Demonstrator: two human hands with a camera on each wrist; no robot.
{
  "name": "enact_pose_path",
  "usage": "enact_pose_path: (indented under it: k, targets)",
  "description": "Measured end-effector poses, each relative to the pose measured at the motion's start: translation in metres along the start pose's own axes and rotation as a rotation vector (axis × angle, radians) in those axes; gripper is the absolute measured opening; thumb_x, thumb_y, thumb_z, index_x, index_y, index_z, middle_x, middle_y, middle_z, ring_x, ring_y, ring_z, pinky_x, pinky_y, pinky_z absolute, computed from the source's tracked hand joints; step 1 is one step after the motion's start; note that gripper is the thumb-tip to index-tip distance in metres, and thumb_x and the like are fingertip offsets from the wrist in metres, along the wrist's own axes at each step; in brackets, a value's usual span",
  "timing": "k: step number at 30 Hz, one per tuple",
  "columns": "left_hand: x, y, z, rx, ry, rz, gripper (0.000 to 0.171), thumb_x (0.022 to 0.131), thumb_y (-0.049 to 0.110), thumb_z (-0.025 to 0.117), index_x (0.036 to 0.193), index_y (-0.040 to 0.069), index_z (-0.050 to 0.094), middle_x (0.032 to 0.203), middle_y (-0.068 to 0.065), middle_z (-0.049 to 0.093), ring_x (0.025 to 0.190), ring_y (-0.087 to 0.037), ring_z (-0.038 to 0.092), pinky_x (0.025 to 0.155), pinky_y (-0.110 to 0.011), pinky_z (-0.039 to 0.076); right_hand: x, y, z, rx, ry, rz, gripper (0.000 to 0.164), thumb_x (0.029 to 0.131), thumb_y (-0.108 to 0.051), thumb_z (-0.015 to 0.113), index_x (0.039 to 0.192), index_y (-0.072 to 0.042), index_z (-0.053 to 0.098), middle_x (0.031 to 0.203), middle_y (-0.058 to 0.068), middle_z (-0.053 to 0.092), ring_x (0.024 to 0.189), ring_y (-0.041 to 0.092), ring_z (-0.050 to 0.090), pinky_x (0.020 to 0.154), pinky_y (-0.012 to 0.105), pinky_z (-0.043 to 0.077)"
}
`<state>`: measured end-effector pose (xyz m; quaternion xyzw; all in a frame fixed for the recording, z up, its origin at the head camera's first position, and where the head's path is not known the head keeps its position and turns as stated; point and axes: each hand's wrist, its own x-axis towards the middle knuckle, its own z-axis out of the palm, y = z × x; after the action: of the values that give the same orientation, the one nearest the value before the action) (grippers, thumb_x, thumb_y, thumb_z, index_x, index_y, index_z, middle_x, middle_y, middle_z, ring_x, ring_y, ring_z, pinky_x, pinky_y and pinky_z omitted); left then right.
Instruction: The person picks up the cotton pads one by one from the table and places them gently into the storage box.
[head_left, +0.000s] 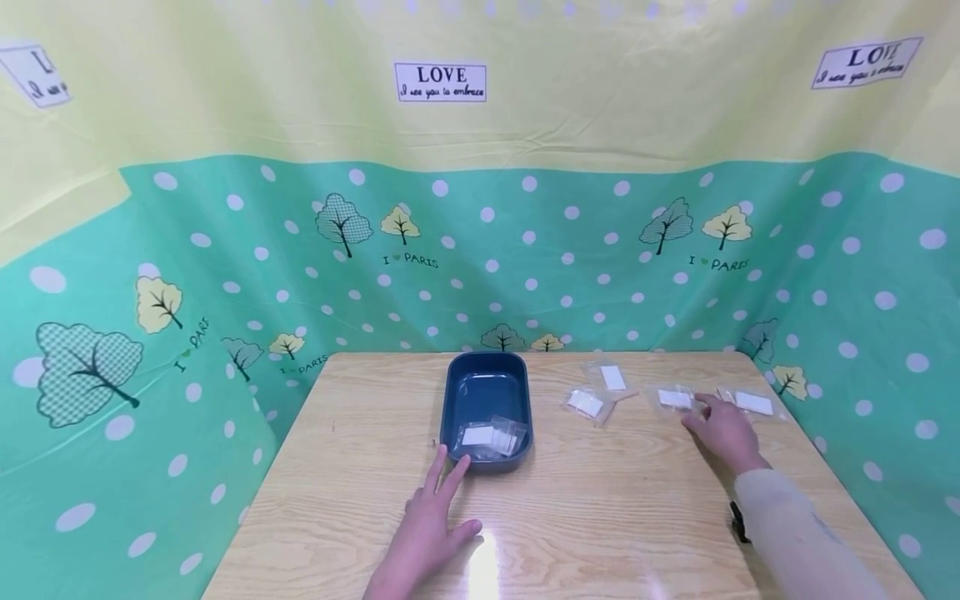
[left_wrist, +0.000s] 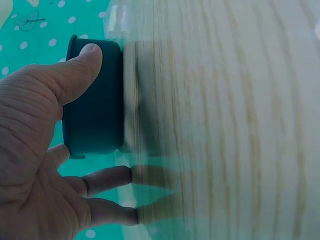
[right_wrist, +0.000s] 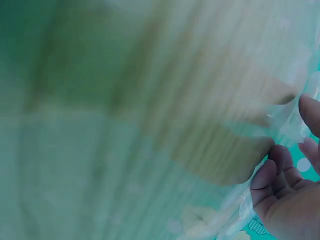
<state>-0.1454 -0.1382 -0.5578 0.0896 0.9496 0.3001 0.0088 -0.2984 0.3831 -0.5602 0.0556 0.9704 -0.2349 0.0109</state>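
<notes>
A dark blue rectangular bin [head_left: 486,387] stands left of centre on the table, with several small clear plastic bags [head_left: 480,437] holding white cards at its near end. My left hand [head_left: 426,533] has its fingers spread, fingertips right at the bin's near left corner. In the left wrist view, the thumb overlaps the bin's side [left_wrist: 95,115] and two fingertips rest on the tabletop. Far to the right, my right hand [head_left: 726,433] reaches a clear bag with a white card [head_left: 675,399]. Its thumb and forefinger are apart at the bag's right edge.
Another clear bag with a white card [head_left: 753,403] lies just beyond the right hand. Two more bags, a nearer one [head_left: 585,403] and a farther one [head_left: 612,377], lie close together between bin and right hand. A polka-dot curtain [head_left: 525,267] hangs behind the wooden table [head_left: 600,500].
</notes>
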Motion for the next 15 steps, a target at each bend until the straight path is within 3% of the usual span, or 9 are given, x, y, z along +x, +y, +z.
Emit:
enact_pose_path:
  k: [3, 8, 15]
  targets:
    - [0.0000, -0.0013, 0.0008, 0.002, 0.002, 0.002, 0.097, 0.088, 0.042, 0.086, 0.169, 0.030, 0.033, 0.181, -0.015, 0.011, 0.137, -0.068, 0.049, 0.107, -0.089, 0.037, 0.0018, -0.0027, -0.0002, -0.010, -0.022, 0.007, 0.054, 0.106, -0.032, 0.064, 0.142, 0.007, 0.059, 0.137, 0.037, 0.063, 0.126, 0.058, 0.058, 0.100, 0.070, 0.052]
    - [0.0002, -0.0018, 0.0014, 0.005, 0.004, 0.002, 0.098, 0.088, 0.043, 0.086, 0.169, 0.030, 0.033, 0.181, -0.015, 0.011, 0.137, -0.068, 0.049, 0.107, -0.089, 0.037, 0.0006, -0.0077, -0.0007, 0.014, -0.020, 0.069, 0.038, 0.107, -0.029, 0.064, 0.126, 0.004, 0.070, 0.130, 0.032, 0.068, 0.118, 0.053, 0.062, 0.094, 0.067, 0.052]
    - [0.0001, -0.0008, 0.0008, 0.010, 0.010, 0.006, 0.097, 0.089, 0.042, 0.086, 0.169, 0.030, 0.032, 0.181, -0.015, 0.011, 0.138, -0.068, 0.049, 0.108, -0.088, 0.037, -0.0051, -0.0068, 0.0008, 0.260, 0.022, 0.190, 0.049, 0.112, -0.044, 0.054, 0.135, -0.002, 0.064, 0.127, 0.023, 0.066, 0.104, 0.036, 0.060, 0.077, 0.041, 0.056]
